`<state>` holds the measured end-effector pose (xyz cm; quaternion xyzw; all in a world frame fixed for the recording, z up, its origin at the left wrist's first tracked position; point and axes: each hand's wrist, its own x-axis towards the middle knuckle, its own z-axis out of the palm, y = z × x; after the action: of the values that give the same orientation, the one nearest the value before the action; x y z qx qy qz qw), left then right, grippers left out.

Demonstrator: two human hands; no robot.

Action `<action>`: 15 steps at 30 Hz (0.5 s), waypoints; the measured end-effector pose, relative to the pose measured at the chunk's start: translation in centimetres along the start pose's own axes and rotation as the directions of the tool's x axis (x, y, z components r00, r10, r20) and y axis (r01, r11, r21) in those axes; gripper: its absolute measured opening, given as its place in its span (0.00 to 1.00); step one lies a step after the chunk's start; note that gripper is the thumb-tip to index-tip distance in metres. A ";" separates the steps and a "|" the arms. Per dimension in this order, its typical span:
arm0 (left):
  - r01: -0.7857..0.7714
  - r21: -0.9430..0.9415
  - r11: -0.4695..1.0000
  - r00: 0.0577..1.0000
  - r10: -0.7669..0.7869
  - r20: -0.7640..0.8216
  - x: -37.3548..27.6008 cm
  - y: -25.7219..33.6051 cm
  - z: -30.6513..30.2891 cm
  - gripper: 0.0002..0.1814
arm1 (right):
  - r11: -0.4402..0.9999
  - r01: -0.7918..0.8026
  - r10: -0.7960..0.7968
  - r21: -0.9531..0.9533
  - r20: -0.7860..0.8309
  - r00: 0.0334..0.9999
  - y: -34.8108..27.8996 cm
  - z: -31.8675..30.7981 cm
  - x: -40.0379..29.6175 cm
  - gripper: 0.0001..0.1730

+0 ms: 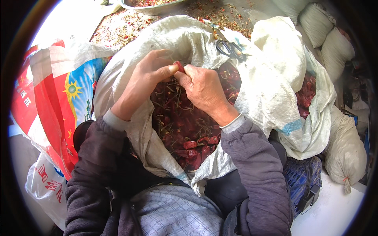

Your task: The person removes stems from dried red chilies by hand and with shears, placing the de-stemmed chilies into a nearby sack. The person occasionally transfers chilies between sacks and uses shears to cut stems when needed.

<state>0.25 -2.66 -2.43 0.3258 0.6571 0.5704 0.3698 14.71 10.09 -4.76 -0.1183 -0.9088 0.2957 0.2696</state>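
Observation:
A dried red chili pepper (pixel 179 66) is held between my two hands, over an open white woven sack (pixel 127 70). My left hand (pixel 150 70) has its thumb and a finger at the pepper's upper end; its other fingers are partly blurred. The fingers of my right hand (pixel 203 88) are closed around the pepper's lower end. Below the hands, dried red chilies with stems (pixel 189 126) fill the sack. A pair of dark-handled scissors (pixel 230 50) lies on the sack's far rim, right of my hands.
To the right stands another white woven sack (pixel 271 103) with red chilies inside. A colourful printed bag (pixel 56 97) is at the left. Beyond are a metal basin (pixel 156 9) and scattered stems and chili bits (pixel 121 28). A blue plastic crate (pixel 302 177) and tied sacks (pixel 345 150) sit at the right.

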 end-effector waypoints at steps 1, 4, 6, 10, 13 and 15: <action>0.034 -0.060 0.998 0.999 -0.035 -0.020 -0.1 -0.1 0.1 0.21 | 0.999 -0.011 0.008 -0.053 -0.059 0.998 -0.2 0.3 0.0 0.14; 0.018 -0.078 0.997 0.998 -0.013 0.069 -0.2 -0.7 0.5 0.19 | 0.984 -0.036 0.028 -0.174 -0.048 0.998 -0.9 1.2 -0.1 0.15; -0.017 -0.037 0.999 0.996 0.020 0.083 0.0 -1.1 0.3 0.16 | 0.982 -0.083 0.088 -0.170 0.025 0.996 -1.1 1.3 0.0 0.17; -0.144 0.320 0.936 0.989 0.145 0.021 0.5 -1.0 -0.3 0.12 | 0.996 -0.077 0.073 0.043 0.093 0.993 -0.6 -0.1 0.8 0.24; -0.206 0.468 0.860 0.978 0.193 0.075 0.1 -0.3 -0.4 0.08 | 0.948 -0.159 0.122 0.274 0.148 0.981 -0.1 -1.2 1.2 0.27; -0.218 0.459 0.861 0.974 0.159 0.163 -0.5 0.4 -0.3 0.07 | 0.976 -0.140 0.108 0.166 0.191 0.976 0.1 -1.5 1.4 0.28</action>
<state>0.24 -3.18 -1.98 0.5025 0.7182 0.4053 0.2597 14.44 11.38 -3.18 -0.1231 -0.8902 0.4015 0.1763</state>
